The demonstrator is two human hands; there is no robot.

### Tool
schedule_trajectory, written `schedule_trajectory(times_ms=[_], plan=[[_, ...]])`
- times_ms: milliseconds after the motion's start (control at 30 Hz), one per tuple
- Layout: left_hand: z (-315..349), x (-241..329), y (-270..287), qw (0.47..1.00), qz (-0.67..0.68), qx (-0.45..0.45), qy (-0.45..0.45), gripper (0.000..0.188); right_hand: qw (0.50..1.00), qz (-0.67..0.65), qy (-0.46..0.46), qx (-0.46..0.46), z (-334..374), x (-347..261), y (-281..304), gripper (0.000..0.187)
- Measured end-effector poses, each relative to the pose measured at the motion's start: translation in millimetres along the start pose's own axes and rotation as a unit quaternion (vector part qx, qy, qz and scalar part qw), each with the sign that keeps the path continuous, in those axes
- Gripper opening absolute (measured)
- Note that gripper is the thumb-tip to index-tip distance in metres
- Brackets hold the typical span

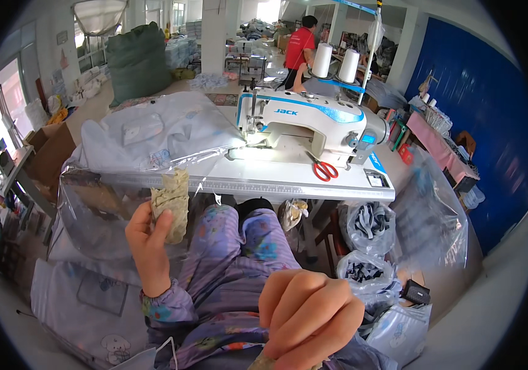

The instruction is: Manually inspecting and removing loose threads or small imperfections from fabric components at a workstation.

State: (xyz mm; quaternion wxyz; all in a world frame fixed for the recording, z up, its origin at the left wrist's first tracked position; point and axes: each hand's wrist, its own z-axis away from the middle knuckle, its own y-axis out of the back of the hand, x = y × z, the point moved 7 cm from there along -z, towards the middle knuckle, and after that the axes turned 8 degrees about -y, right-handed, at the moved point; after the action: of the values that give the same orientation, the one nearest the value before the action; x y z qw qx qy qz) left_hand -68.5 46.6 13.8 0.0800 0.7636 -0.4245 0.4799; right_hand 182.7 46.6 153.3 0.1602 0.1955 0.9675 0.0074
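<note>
My left hand is raised over my lap, its thumb and fingers closed on a crinkled, greenish-beige flatbread held upright. The flatbread's top reaches in front of the sewing table's near edge. Close to the camera, my right hand is curled with its knuckles up. A small bit of the same greenish-beige flatbread shows beneath its fingers at the bottom of the picture. Beyond both hands stands a white and blue sewing machine, its lamp lit. Red-handled scissors lie on the table beside it, touched by neither hand.
Pale plastic-covered fabric drapes over the table's left side. Bags of dark strips stand at my right, near a black box. White thread cones rise behind the machine. Farther back, a person in red stands.
</note>
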Motion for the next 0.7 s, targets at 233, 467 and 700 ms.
schedule_trajectory(times_ms=[233, 467, 700], plan=[[0.5, -2.3, -1.8, 1.000, 0.024, -0.004, -0.007, 0.023, 0.996, 0.029, 0.040, 0.071, 18.4, 0.2, 1.1, 0.014], [0.6, -5.4, 0.1, 0.999, 0.032, -0.016, -0.007, 0.023, 0.993, 0.016, 0.060, 0.098, 23.2, 0.7, 7.5, 0.011], [0.5, -1.7, -0.4, 0.999, 0.032, -0.017, -0.011, 0.024, 0.994, -0.010, 0.052, 0.090, 23.4, 1.5, 8.1, 0.014]])
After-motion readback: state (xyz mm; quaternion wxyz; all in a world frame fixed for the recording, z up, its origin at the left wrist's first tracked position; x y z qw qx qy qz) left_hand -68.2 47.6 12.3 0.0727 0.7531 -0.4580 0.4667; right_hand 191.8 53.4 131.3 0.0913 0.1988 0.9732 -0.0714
